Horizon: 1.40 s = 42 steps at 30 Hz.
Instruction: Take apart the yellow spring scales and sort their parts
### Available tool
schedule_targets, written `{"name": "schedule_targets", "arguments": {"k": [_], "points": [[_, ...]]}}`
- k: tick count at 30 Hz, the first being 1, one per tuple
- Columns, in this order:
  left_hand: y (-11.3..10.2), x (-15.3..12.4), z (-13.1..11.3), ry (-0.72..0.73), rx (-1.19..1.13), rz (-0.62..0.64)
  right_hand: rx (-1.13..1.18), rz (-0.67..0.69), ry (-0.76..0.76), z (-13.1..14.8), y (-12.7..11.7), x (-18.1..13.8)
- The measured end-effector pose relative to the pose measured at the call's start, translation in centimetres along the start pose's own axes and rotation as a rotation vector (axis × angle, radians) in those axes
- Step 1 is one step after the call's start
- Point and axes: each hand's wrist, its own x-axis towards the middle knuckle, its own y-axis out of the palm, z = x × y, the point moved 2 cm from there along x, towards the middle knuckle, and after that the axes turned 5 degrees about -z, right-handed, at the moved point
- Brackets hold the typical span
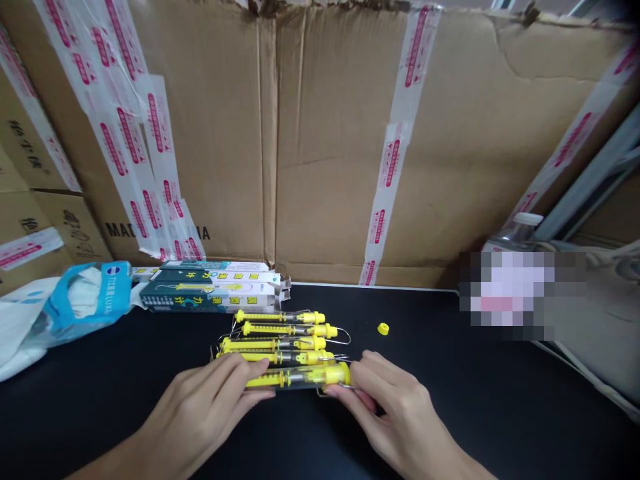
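My left hand (215, 393) grips the left end of a clear tubular spring scale (300, 377) with a yellow scale strip inside. At its right end, the fingers of my right hand (385, 397) are closed by the yellow cap, and a bit of metal wire shows below. Just behind it, several more yellow spring scales (280, 317) lie side by side on the black table (425, 373), their wire hooks pointing left and right. A small yellow cap (383, 329) sits alone to the right of them.
Several printed boxes (210, 293) lie behind the scales. At the left are a blue-and-white plastic packet (93, 300) and a white bag (20, 333). Large taped cardboard (325, 147) walls the back. A bottle (525, 230), partly blurred out, stands at the right.
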Motion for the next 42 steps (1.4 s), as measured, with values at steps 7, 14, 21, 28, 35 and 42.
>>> {"name": "schedule_targets", "arguments": {"k": [7,14,21,28,35,42], "points": [[0.3,-0.5,0.0,0.031,0.043,0.122,0.002,-0.058,-0.08,0.3,-0.2,0.1],[0.8,-2.0,0.0,-0.005,0.099,0.179,0.02,-0.073,-0.062,0.5,-0.1,-0.2],[1.2,-2.9,-0.1,-0.037,0.111,0.174,0.05,-0.103,-0.065,0.4,-0.1,-0.1],[1.0,-2.8,-0.1,-0.027,0.14,0.167,0.059,-0.086,-0.069,0.6,-0.1,-0.2],[1.1,-2.9,-0.2,-0.021,0.134,0.197,0.048,-0.085,-0.084,0.5,0.1,-0.1],[0.8,-2.4,-0.2,-0.006,0.143,0.167,0.062,-0.073,-0.069,0.8,0.0,-0.2]]}}
